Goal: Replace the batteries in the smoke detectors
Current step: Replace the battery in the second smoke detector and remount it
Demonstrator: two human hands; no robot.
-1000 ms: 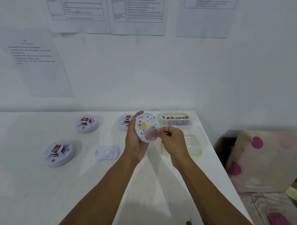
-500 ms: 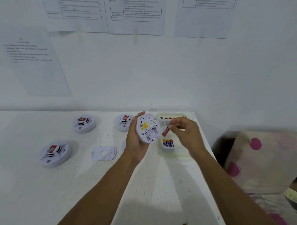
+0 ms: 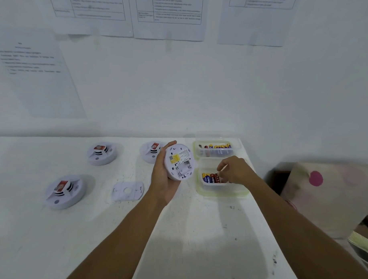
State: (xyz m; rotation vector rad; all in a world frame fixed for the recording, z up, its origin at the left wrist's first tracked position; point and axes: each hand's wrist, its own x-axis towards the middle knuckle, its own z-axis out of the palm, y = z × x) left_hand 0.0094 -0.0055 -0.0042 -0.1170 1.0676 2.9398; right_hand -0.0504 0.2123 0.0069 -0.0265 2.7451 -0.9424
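Note:
My left hand (image 3: 163, 180) holds a round white smoke detector (image 3: 179, 161) upright above the table, its back with a yellow label and the battery bay facing me. My right hand (image 3: 236, 170) reaches down into the near clear container (image 3: 218, 193), its fingertips pinched on a red battery (image 3: 216, 178) that lies beside several blue and yellow batteries (image 3: 206, 177). A second clear container (image 3: 196, 153) behind it holds several more batteries.
Three other white smoke detectors (image 3: 62, 192) (image 3: 101, 154) (image 3: 151, 151) lie on the white table, each with a red block on top. A flat white mounting plate (image 3: 127, 190) lies left of my left hand. A pink-dotted cushion (image 3: 327, 192) sits past the table's right edge.
My right hand pulled a red battery out of the detector, carried it right and lowered it into the near container. My left hand kept the detector in place.

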